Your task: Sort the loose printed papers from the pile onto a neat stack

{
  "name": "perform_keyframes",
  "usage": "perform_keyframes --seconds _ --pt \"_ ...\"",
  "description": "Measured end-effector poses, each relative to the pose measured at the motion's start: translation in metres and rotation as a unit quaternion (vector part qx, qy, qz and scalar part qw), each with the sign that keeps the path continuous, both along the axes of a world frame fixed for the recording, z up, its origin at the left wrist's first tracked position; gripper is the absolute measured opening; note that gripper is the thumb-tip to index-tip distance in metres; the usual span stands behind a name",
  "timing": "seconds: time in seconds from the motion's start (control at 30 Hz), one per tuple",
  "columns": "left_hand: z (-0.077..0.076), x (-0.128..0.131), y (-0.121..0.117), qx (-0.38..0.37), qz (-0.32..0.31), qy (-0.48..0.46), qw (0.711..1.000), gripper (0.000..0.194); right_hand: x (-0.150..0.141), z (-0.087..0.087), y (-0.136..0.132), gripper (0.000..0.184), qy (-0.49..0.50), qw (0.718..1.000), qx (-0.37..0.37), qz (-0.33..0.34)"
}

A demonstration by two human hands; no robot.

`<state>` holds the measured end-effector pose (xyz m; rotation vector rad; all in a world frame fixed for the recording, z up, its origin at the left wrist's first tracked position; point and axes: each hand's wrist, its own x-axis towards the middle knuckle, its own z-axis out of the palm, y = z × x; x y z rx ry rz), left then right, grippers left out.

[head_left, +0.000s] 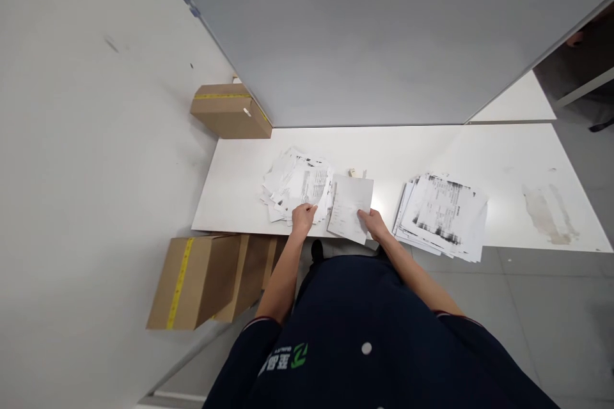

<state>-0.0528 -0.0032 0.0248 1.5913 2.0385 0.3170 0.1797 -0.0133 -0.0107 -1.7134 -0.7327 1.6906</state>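
Observation:
My right hand [373, 223] grips a sheet of paper [352, 204] by its right edge, thumb on top. The sheet is off-white with faint print and lies tilted over the table's front edge. To its left, a loose, untidy pile of printed papers [307, 182] rests on the white table. My left hand [304, 217] is at the near edge of that pile, fingers closed together in a pinch; whether a paper is caught in them is hidden. A second stack of papers [439, 211], its top sheet smudged black, sits right of my right hand and overhangs the front edge.
A whiteboard panel [364, 38] stands along the back of the table [503, 153]. One cardboard box [230, 115] sits at the back left corner; more cardboard boxes [192, 281] stand below left by the wall. A small beige item [352, 172] lies behind the held sheet.

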Motion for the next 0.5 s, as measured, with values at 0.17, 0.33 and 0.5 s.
perform_keyframes --seconds 0.17,0.33,0.5 --pt "0.012 0.035 -0.021 0.093 -0.102 -0.051 0.989 0.022 -0.003 0.004 0.004 0.029 0.037 0.999 -0.003 0.02" --pt "0.007 0.082 -0.044 0.123 -0.236 -0.077 0.961 0.025 -0.009 0.011 0.004 0.045 0.117 0.992 -0.011 0.054" --pt "0.005 0.087 -0.047 0.139 -0.256 -0.153 0.944 0.023 -0.001 0.009 0.0 0.037 0.058 0.993 0.092 0.042"
